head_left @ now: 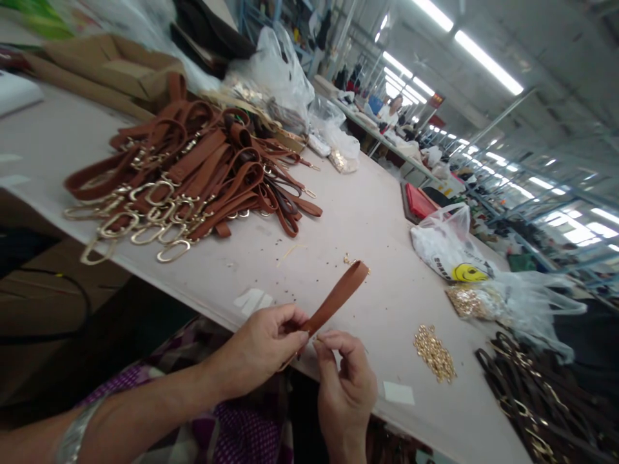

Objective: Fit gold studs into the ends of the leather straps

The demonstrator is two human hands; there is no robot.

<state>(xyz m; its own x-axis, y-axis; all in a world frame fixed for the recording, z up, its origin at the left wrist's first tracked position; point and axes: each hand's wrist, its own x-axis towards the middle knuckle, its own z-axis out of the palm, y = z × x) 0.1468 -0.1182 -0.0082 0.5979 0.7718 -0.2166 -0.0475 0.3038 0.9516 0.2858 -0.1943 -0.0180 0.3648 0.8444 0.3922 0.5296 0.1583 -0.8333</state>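
Strap [339, 293] in left hand [271, 341], right hand [347, 377] beside

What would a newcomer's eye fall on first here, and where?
Probably the heap of brown straps, upper left on the table. Next, at lower centre, the left hand holding a looped strap, the right hand close by. Small gold-coloured pieces lie piled to the right.

tube lights [488, 62] hang in rows beneath a pale ceiling [561, 45].
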